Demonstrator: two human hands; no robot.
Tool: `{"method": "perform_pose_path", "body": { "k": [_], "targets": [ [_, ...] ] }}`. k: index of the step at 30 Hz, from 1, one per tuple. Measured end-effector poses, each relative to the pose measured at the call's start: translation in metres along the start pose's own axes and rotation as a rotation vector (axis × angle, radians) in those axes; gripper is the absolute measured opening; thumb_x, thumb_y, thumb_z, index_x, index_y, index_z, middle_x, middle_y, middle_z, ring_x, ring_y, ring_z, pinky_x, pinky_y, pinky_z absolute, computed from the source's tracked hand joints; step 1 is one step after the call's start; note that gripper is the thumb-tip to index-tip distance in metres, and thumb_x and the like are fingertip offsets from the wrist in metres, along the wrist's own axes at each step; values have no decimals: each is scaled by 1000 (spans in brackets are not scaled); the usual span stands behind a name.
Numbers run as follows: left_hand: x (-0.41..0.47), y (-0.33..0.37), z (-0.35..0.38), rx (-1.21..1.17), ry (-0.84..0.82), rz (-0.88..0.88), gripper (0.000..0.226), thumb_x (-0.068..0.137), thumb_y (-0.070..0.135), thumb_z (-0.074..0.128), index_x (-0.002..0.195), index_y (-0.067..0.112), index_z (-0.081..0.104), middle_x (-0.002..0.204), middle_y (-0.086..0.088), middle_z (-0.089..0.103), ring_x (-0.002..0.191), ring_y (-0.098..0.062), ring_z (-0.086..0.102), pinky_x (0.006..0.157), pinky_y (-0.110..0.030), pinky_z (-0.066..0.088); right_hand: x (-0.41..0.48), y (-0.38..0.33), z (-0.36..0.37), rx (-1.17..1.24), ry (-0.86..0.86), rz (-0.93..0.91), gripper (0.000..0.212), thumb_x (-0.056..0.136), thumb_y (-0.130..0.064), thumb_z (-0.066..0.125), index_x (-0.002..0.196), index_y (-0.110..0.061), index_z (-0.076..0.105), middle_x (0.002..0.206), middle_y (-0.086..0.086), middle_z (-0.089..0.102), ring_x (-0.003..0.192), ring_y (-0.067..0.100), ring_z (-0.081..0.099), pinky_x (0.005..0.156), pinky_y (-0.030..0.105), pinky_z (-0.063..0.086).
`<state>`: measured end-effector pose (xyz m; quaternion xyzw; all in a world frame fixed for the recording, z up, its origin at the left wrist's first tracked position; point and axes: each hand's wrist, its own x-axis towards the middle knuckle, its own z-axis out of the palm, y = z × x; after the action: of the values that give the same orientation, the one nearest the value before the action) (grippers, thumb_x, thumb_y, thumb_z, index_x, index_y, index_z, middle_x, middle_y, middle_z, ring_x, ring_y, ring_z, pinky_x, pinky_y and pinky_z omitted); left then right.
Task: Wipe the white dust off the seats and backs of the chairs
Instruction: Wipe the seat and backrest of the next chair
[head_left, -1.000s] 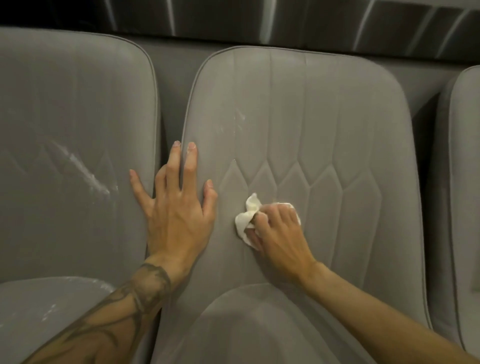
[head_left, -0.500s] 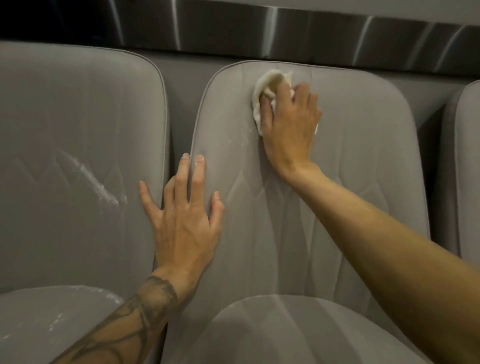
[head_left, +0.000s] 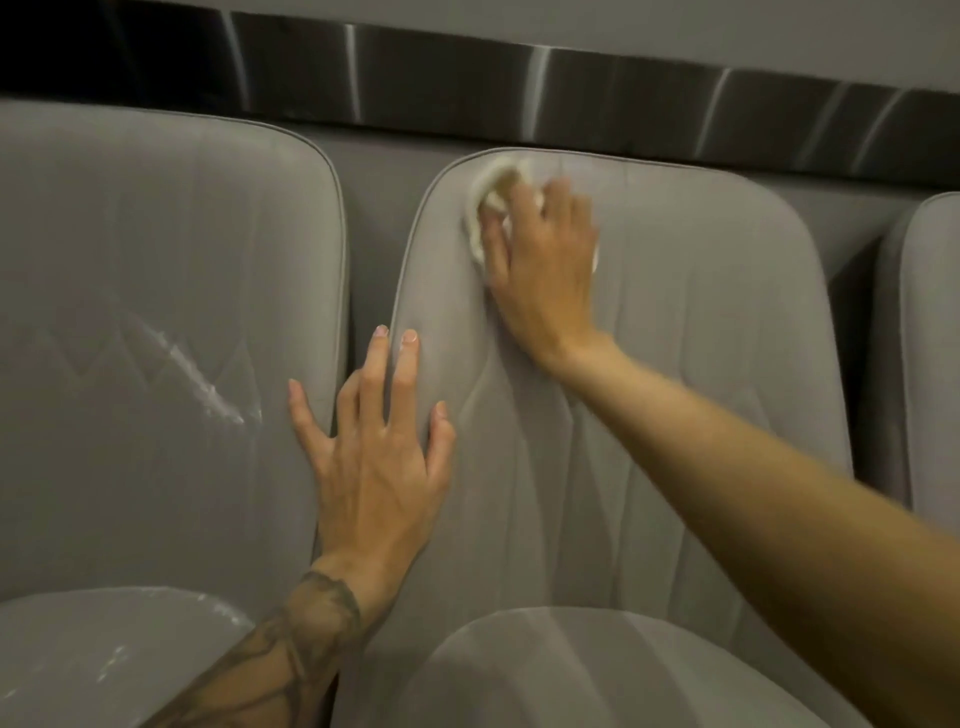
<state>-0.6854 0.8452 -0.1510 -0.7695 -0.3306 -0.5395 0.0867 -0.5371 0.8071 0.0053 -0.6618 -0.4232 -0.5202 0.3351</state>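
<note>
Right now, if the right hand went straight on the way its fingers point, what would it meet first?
The right hand, over the cloth, points up and slightly left. It would first cross the top edge of the middle chair back; beyond that lies the grey wall, though how far behind is unclear.

Matt grey cloth chair backs (head_left: 675, 364), a glossy brushed-metal strip (head_left: 519, 93) behind them.

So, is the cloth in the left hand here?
No, the left hand lies flat on the middle chair's back; the right hand holds the white cloth near its top.
</note>
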Motion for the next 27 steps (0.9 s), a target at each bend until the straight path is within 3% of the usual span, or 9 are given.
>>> {"method": "perform_pose_path", "body": {
  "k": [4,5,10,14,18,23,25,27],
  "targets": [
    [-1,2,-1,2,-15,2,69,102,42,42,165,25,21,169,-2,26,140,-22,47,122,-71,10,-59,5,-16,73,-129,-317,33,102,-34,49,108,-6,65,102,17,58,92,37,54,80,47,42],
    [0,1,-1,4,-11,1,68,102,42,42,165,25,21,169,-2,26,140,-21,47,122,-71,10,-41,9,-15,47,-96,-316,33,102,-35,47,109,-8,65,104,17,58,93,37,54,80,46,43],
    [-1,-2,1,-5,-1,2,68,102,42,42,164,26,21,169,0,26,139,-20,47,123,-69,8,35,0,5,-30,2,30,40,103,-42,39,125,-17,61,116,11,56,104,30,53,83,46,45],
    [1,-3,2,-6,2,6,66,101,42,42,163,25,25,169,1,26,139,-20,48,122,-69,10,-72,-14,2,216,-43,-146,29,102,-30,49,111,-6,63,101,15,55,89,32,50,79,45,42],
    [2,-5,0,1,1,27,63,100,38,44,160,25,31,169,0,28,135,-20,51,121,-66,15,-115,9,-4,197,-143,-344,25,101,-27,52,93,-5,60,95,15,57,81,33,51,75,47,43],
    [7,-23,-7,-11,-32,100,60,103,41,37,162,29,29,168,3,29,129,-15,50,117,-59,19,-53,4,4,97,2,-36,33,104,-36,44,114,-9,62,101,13,54,87,31,50,77,44,41],
    [6,-29,-9,-2,-45,136,61,104,41,33,163,31,25,169,4,26,129,-14,49,116,-57,19,-91,-1,5,172,-8,-52,35,106,-32,40,112,-5,62,100,16,54,86,33,50,79,47,41],
    [5,-30,-9,-15,-50,145,62,104,41,33,164,31,23,170,4,24,131,-14,49,117,-57,18,-155,-2,0,261,-134,-214,36,106,-27,38,106,0,62,100,18,55,86,35,49,81,51,41]
  ]
}}
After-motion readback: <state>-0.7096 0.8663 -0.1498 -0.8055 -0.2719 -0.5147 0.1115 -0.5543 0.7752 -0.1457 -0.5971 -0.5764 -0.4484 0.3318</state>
